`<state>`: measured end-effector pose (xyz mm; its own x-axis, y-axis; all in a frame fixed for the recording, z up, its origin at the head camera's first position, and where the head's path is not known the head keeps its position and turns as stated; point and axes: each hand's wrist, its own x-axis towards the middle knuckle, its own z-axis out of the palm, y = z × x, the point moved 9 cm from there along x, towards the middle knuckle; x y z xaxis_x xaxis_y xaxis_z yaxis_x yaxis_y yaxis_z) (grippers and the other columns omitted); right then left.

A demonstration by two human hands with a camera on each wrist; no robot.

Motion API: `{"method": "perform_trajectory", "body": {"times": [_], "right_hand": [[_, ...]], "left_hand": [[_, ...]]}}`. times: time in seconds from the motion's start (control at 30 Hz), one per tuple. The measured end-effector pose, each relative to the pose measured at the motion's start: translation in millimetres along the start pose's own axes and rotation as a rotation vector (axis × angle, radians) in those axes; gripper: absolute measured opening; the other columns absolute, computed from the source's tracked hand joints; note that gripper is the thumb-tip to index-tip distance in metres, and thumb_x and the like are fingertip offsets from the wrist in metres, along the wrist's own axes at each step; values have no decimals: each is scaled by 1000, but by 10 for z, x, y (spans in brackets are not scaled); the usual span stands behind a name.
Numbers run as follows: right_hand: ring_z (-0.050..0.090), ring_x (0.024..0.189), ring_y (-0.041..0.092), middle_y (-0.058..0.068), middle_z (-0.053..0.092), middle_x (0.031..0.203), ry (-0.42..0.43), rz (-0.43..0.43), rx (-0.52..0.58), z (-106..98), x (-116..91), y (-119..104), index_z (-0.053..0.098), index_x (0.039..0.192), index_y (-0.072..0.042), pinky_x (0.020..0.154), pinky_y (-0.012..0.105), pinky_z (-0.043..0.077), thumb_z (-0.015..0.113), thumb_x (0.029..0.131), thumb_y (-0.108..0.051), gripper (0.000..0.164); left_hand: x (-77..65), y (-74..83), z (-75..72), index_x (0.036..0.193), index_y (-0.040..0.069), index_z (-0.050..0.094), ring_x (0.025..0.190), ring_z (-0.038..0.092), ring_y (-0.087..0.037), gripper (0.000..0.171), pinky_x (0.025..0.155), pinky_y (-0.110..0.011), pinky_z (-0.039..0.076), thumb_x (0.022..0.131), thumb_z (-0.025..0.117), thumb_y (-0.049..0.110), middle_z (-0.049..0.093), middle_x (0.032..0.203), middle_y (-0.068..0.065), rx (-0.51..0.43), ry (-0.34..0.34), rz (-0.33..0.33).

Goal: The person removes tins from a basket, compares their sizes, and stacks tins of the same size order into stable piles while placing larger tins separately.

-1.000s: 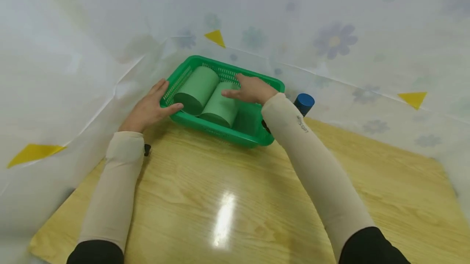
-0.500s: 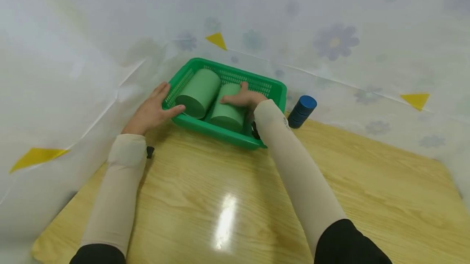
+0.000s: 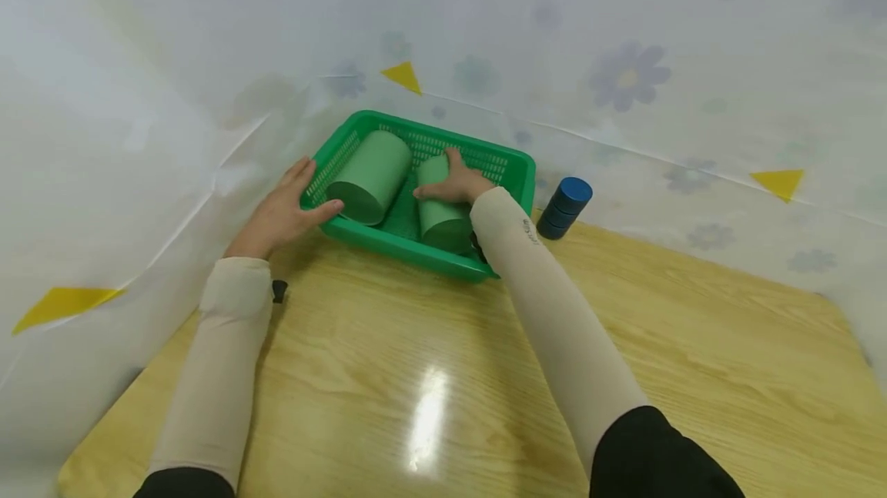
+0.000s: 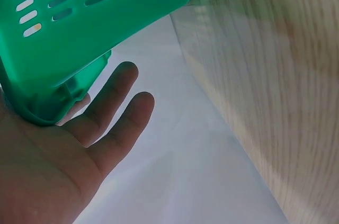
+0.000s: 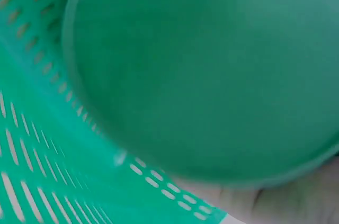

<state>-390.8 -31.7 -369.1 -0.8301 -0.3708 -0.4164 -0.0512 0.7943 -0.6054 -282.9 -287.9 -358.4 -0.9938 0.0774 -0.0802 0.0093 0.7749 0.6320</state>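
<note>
A green plastic basket [image 3: 409, 250] with slotted walls sits at the back of the table. Two pale green cylinders lie on their sides in it. My right hand [image 3: 453, 181] reaches in and grips the right cylinder [image 3: 443, 222], its thumb across the top and the other fingers mostly hidden on the far side. In the right wrist view the cylinder's round end [image 5: 212, 75] fills most of the picture. At the basket's left corner is my left hand [image 3: 277, 209], thumb over the rim and fingers extended along the outside. The left cylinder [image 3: 370, 175] lies untouched near that hand.
Just right of the basket stands a dark blue ridged cylinder [image 3: 564, 207]. A flower-patterned white sheet [image 3: 624, 21] with yellow triangles rises behind and to the left of the wooden table [image 3: 360, 375].
My right hand has come down around the right cylinder and shifted it rightward, widening the gap to the left one. My left hand stays at the basket's corner.
</note>
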Motion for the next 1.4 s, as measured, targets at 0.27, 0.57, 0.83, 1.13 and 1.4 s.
{"method": "perform_trajectory", "body": {"times": [0.27, 0.57, 0.83, 1.13, 1.4], "right_hand": [[44, 124, 40, 23, 31, 150, 107, -78, 51, -80, 132, 67, -2, 162, -28, 91, 55, 45, 72, 89, -48, 106], [53, 102, 35, 20, 35, 135, 263, -285, 129, -218, 14, -236, 7, 157, -36, 75, 50, 53, 75, 86, -50, 100], [49, 110, 27, 13, 34, 141, 421, -496, 192, -446, -181, -481, 13, 156, -32, 82, 46, 52, 79, 85, -47, 98], [51, 115, 26, 10, 34, 146, 591, -663, 295, -728, -522, -537, 17, 154, -28, 86, 44, 51, 82, 83, -41, 97], [54, 113, 27, 9, 37, 146, 658, -760, 372, -855, -813, -486, 20, 151, -27, 85, 46, 53, 83, 82, -37, 94]], "left_hand": [[-47, -103, -3, 163, 16, -2, 152, 0, -37, 105, 117, -64, 11, 93, 54, 70, -11, 168, 1, -8, 2, -8], [-49, -183, -54, 163, 16, -3, 152, 1, -39, 105, 116, -66, 11, 93, 53, 70, -12, 168, -1, 5, 6, -16], [-43, -241, -82, 163, 15, -3, 152, 2, -39, 104, 116, -65, 12, 94, 55, 68, -10, 169, -3, 11, 19, -20], [-17, -241, -75, 163, 14, -3, 152, 1, -39, 103, 116, -65, 11, 95, 54, 67, -11, 169, -3, 10, 15, -15], [-3, -222, -133, 163, 14, -3, 152, 0, -40, 103, 116, -65, 10, 95, 54, 67, -11, 169, -4, 5, 19, -10]]}}
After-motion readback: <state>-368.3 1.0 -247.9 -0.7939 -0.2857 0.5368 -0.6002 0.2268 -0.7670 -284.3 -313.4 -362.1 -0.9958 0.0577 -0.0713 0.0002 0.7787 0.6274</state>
